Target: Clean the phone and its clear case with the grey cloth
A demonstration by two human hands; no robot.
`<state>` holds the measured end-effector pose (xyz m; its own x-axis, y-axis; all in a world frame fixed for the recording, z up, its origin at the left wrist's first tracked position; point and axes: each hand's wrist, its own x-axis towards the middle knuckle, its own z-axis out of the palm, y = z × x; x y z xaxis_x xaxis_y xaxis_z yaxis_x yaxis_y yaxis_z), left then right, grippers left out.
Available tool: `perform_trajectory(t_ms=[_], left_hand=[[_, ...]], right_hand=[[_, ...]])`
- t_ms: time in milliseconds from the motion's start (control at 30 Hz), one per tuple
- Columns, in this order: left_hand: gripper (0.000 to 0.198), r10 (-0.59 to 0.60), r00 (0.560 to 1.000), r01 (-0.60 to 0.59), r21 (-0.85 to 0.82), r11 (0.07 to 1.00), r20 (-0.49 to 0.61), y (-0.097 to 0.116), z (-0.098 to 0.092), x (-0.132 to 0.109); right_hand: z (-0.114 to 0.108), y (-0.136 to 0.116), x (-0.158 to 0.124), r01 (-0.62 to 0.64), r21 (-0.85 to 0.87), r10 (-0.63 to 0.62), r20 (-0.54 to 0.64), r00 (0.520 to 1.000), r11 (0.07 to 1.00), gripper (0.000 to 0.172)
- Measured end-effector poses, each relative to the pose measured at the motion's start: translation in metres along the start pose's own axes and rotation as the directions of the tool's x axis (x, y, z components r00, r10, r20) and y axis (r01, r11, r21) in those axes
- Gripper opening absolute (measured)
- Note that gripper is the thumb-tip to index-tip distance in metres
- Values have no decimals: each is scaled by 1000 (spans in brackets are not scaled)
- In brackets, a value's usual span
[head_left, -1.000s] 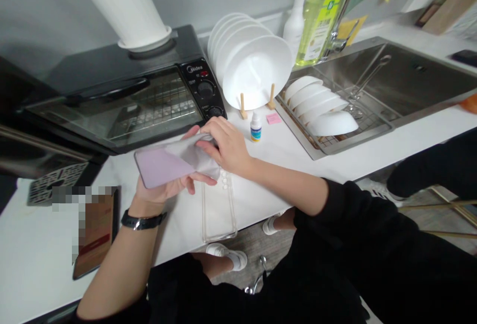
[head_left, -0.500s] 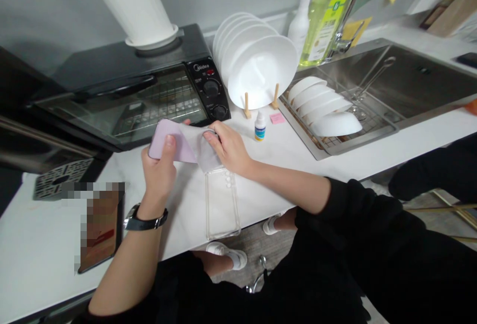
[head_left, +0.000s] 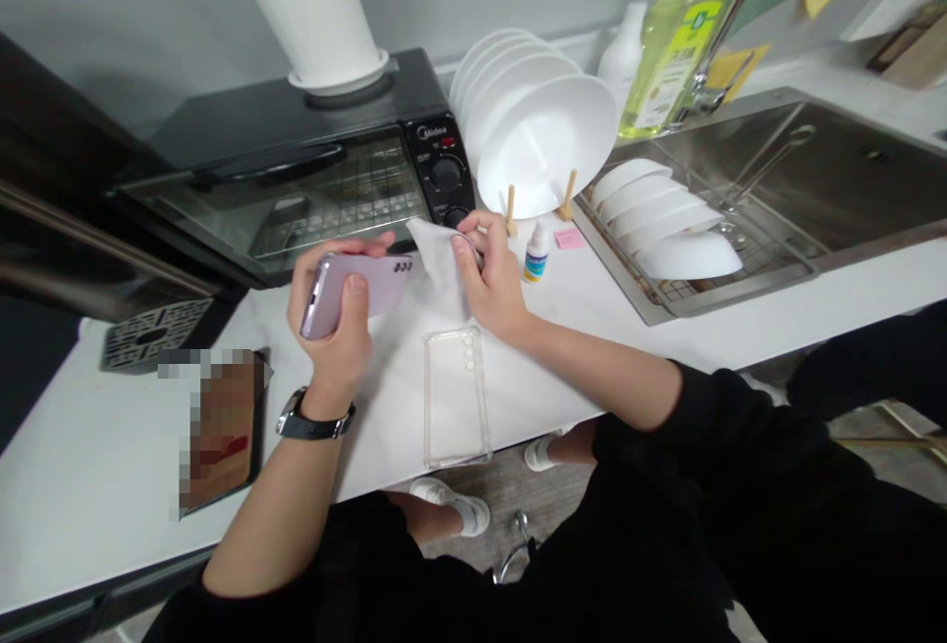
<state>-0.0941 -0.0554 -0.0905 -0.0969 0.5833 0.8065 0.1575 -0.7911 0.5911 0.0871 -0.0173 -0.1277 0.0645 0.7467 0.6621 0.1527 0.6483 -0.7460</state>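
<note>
A light purple smartphone (head_left: 379,286) is gripped in my left hand (head_left: 338,313), its back with the camera lenses turned toward me and my thumb pressed on it. My right hand (head_left: 494,273) pinches a thin whitish cloth (head_left: 442,263) that hangs down just right of the phone, apart from it. Below the cloth, a clear phone case (head_left: 455,396) lies flat on the white counter (head_left: 377,446). Right of my right hand stands a small white bottle (head_left: 537,253) with a blue and yellow label. Beside it lies a pink sticky note (head_left: 569,239).
Behind my hands is a black toaster oven (head_left: 296,199). White plates (head_left: 547,145) stand in a wooden rack, and white bowls (head_left: 666,219) sit by the sink (head_left: 850,199). A yellow-green soap bottle (head_left: 673,61) is at the back. A tablet-like device (head_left: 226,436) lies left.
The cloth has come off the phone's back and moved right with my right hand. The phone has tilted, so its camera lenses and bottom edge now show. The whole view has shifted slightly.
</note>
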Motion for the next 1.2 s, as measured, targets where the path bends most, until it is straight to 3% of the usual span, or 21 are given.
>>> perform_trajectory(t_ms=[133,267,533,633,833,900,1067,1133,1200], left_hand=[[19,21,993,-39,154,987,117,-1,-5,-2],[18,-25,967,-36,231,972,254,-1,-10,-2],[25,-67,917,-93,374,923,393,-2,-15,2],[34,-76,910,-124,440,889,408,-4,-14,1],[36,-129,898,-123,520,845,420,-9,-12,-3],[35,-145,899,-106,527,843,413,-10,-10,-4],[32,-168,888,-40,437,899,428,-5,-9,-4],[33,-171,886,-37,433,901,431,-2,-8,-3],[34,-158,887,-54,438,897,434,-1,-8,-2]], right_hand=[[-1,2,2,70,-11,-70,-46,996,997,21],[-7,-1,6,218,9,-217,-31,976,976,20],[-11,-16,3,528,-8,-525,104,845,849,48],[-8,-11,3,552,15,-549,125,826,834,48],[-5,-4,0,505,27,-501,177,847,863,47],[-4,-7,-3,542,55,-539,224,812,839,45],[3,-14,-15,689,121,-684,326,653,715,27],[4,-13,-17,710,120,-701,339,627,694,21],[5,-11,-17,724,89,-709,313,632,684,25]])
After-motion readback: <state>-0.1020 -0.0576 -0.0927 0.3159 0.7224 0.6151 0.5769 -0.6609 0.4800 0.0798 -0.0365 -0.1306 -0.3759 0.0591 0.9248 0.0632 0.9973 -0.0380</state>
